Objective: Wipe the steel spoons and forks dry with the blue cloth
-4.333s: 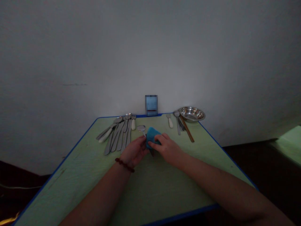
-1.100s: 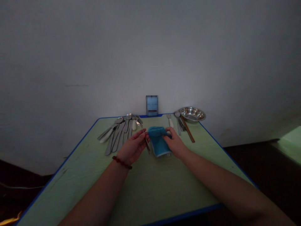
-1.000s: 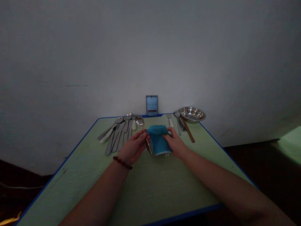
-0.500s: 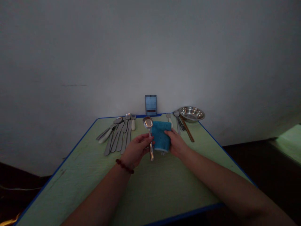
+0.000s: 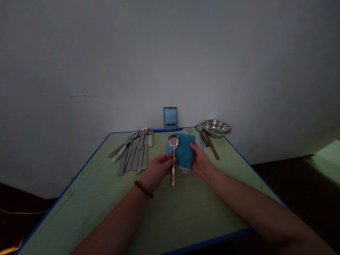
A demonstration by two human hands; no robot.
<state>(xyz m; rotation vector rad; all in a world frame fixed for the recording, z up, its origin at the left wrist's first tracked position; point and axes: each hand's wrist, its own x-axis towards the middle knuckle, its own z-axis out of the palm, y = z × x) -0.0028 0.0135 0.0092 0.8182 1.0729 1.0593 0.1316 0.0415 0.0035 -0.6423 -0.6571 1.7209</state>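
A shiny metal spoon (image 5: 174, 141) stands bowl-up over the middle of the table, its handle pinched between the thumb and fingers of my left hand (image 5: 159, 170). Behind and to the right of it is a folded blue cloth (image 5: 185, 150), gripped at its right edge by my right hand (image 5: 202, 161). The spoon's bowl overlaps the cloth's left part in view; whether they touch I cannot tell. A lighter striped part of the cloth shows left of the spoon.
Several spoons, forks and knives (image 5: 136, 152) lie at the left of the green table (image 5: 170, 219). On the right are a metal bowl (image 5: 217, 128), wooden chopsticks (image 5: 212, 147), a spoon (image 5: 200, 132) and a fork (image 5: 190, 130). A small screen (image 5: 170, 118) leans against the wall.
My left hand has shifted slightly right and down with the spoon, which now sits in front of the cloth. The cloth has moved a little right and its striped part has come into view.
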